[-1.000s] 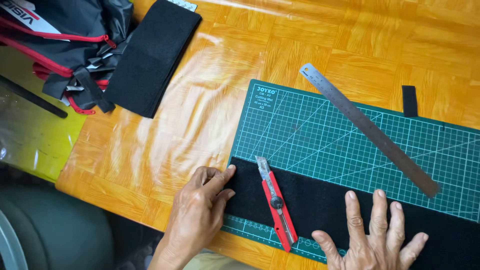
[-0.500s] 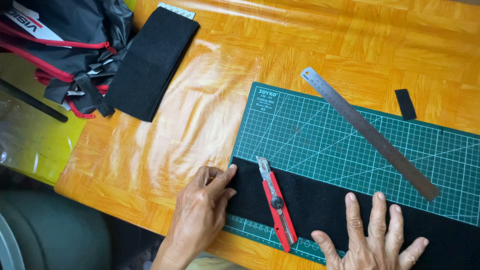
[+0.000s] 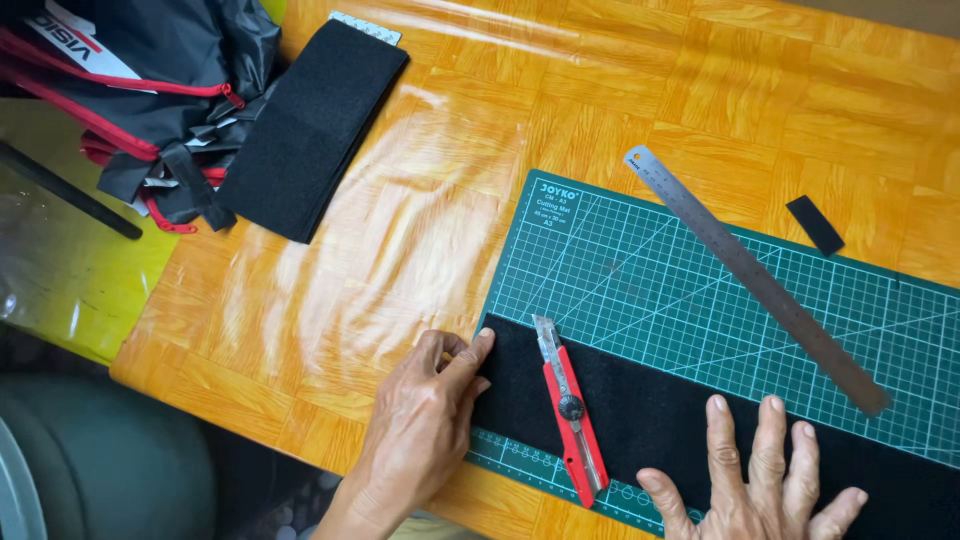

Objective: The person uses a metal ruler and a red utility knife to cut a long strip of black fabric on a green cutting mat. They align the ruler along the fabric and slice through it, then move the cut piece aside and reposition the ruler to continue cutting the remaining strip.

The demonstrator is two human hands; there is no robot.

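Best to keep the black fabric strip (image 3: 700,440) flat and taut: left hand (image 3: 425,430) pinching its end, right hand (image 3: 760,485) spread, palm pressing down. Dark, matte, felt-like, lying across the green cutting mat (image 3: 700,270); red utility knife (image 3: 568,405) resting between both hands
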